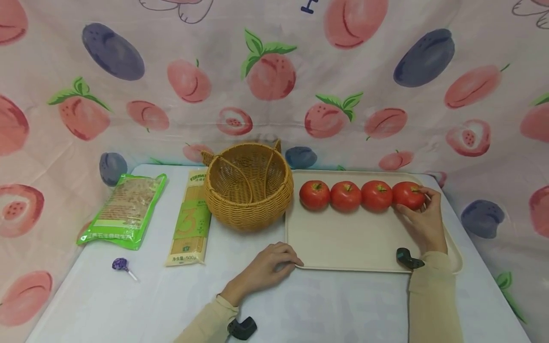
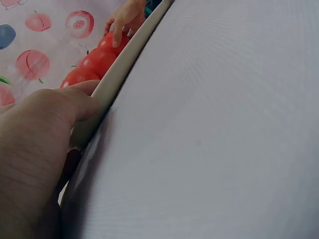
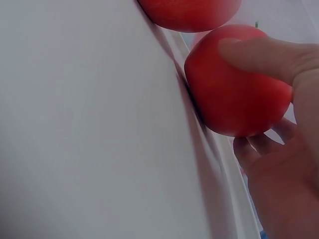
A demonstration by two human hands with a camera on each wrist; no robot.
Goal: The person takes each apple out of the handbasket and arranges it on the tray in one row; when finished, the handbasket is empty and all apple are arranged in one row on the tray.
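Note:
A row of several red apples (image 1: 345, 196) lies along the far side of a cream tray (image 1: 343, 247). My right hand (image 1: 424, 214) holds the rightmost apple (image 3: 234, 84), thumb on its near side and fingers round the other side. That apple sits on the tray, close beside its neighbour. At the tray's near left corner is my left hand (image 1: 268, 267). In the left wrist view, its thumb (image 2: 84, 107) and a finger grip the tray's rim (image 2: 122, 67); the other fingers are mostly hidden.
A wicker basket (image 1: 249, 214) with its handles lowered stands against the tray's left side. Left of it lie a noodle pack (image 1: 188, 224), a green-edged bag (image 1: 124, 209) and a purple lollipop (image 1: 121, 264). A fruit-patterned cloth (image 1: 266, 119) hangs behind the white table (image 1: 334, 309).

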